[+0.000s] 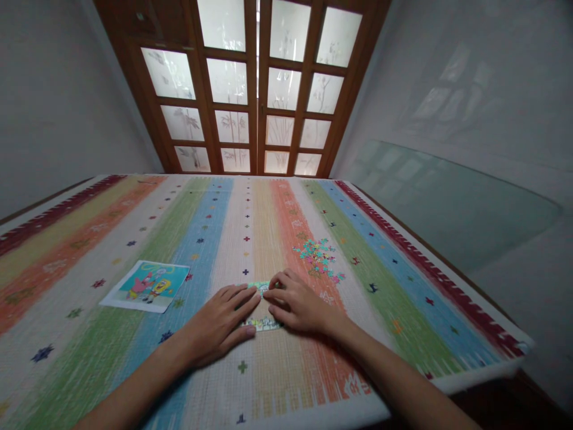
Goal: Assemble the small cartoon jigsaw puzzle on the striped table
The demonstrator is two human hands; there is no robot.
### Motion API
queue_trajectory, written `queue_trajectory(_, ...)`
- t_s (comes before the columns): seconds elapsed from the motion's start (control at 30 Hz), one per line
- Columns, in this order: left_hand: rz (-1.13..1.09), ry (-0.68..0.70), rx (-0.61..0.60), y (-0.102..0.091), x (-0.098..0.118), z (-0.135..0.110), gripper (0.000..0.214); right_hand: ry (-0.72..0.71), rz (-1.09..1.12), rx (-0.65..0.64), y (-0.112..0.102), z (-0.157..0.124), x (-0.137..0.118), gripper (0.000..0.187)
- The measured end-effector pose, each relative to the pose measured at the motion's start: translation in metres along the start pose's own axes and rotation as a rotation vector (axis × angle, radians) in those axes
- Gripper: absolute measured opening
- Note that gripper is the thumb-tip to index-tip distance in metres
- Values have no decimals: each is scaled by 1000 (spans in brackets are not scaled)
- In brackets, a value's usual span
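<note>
A partly joined jigsaw puzzle [267, 324] lies flat on the cloth between my hands, green along its far edge and patterned in pale colours along the near one. Cloth shows through its middle. My left hand [224, 319] rests flat over its left side, fingers stretched out and pressing on it. Over the right side, my right hand [298, 303] has its fingers bent, with the tips touching the puzzle's upper part. Whatever those fingertips hold is too small to make out. Loose jigsaw pieces [317, 254], turquoise, pink and yellow, lie heaped just beyond my right hand.
A printed cartoon picture [150, 285] lies to the left on the striped cloth [201, 394]. The cloth-covered surface ends at a near right edge. Walls flank both sides, a glass panel [430, 197] leans at the right, and wooden doors [257, 89] stand behind.
</note>
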State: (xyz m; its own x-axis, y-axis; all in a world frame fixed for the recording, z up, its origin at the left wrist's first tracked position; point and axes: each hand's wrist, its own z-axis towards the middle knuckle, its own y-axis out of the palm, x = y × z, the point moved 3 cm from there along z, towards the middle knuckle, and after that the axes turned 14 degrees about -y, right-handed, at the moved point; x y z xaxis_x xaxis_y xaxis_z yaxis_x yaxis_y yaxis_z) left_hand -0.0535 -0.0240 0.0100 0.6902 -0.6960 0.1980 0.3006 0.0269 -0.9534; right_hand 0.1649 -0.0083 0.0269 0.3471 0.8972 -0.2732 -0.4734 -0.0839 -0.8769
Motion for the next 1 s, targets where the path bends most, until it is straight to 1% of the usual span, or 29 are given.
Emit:
queue_trajectory(0.1,-5,-6,-2,0,-1,0,54,-19,6,2,-9,-4,9,19)
queue_trajectory(0.23,11,-1,-18,2,-2,0,54,50,-62,86,-33,-20,40,16)
queue_trajectory(0.3,3,-1,-14,2,-2,0,54,104,-111,138,-47,-32,59,15)
queue_trajectory(0.33,-2,-3,-10,2,-3,0,53,122,-127,140,-53,-39,68,16)
queue_trajectory(0.4,-5,-3,-1,2,-3,-1,53,186,-144,120,-65,-52,85,16)
queue_trajectory(0.5,7,1,-5,3,-4,-1,53,339,-178,73,-81,-69,100,17)
queue_trajectory(0.6,15,5,-14,3,-3,-2,54,456,-164,-2,-91,-78,103,21)
queue_trajectory(0.73,8,0,-14,1,-3,-2,54,560,-65,-112,-94,-82,100,20)
queue_trajectory(0.9,19,-1,-19,3,-3,-2,55,609,26,-205,-90,-84,97,12)
queue_trajectory(1.0,14,2,-12,4,-3,-2,55,628,18,-209,-87,-85,99,10)
